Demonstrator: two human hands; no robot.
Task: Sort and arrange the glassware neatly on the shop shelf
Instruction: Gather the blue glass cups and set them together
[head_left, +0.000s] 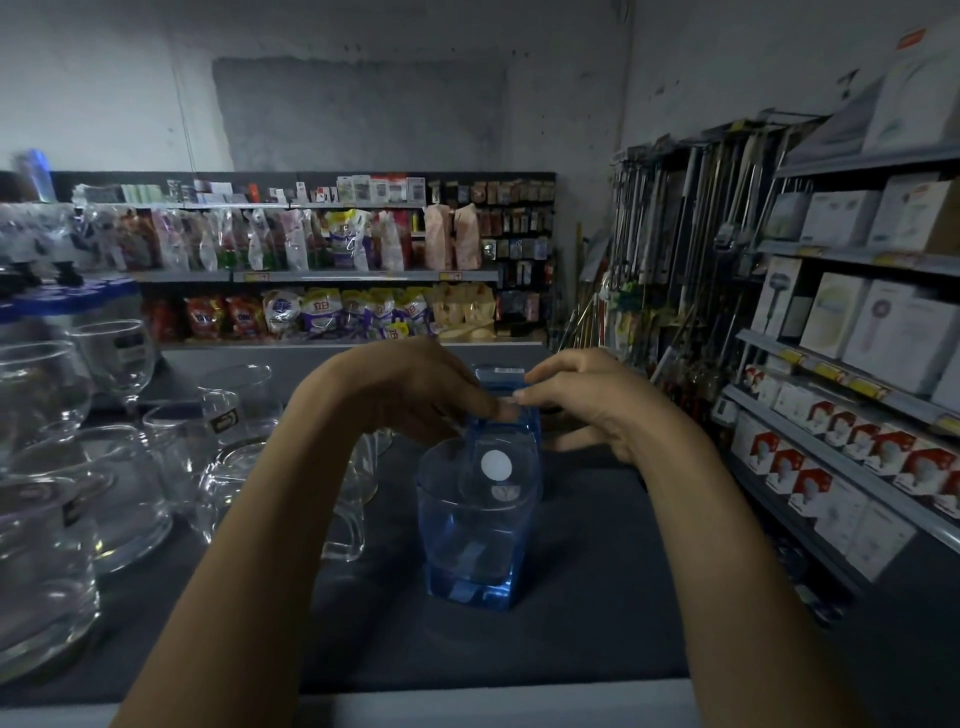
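A row of blue square glasses stands on the dark shelf top (597, 597). The nearest blue glass (472, 530) is upright with a white round sticker on it. Behind it stands a second blue glass (511, 426), and a third blue glass (498, 375) shows at the back. My left hand (410, 389) and my right hand (587, 400) both curl over the rim of the second glass, fingertips almost meeting above it. Clear glass jugs and mugs (228, 447) crowd the left side of the shelf top.
Big clear bowls (47, 561) and a stemmed glass (117, 358) stand at the far left. A rack with boxed goods (857, 457) runs along the right. Shelves of packaged goods (332, 270) face me across the aisle. The shelf's front edge (493, 701) lies near my elbows.
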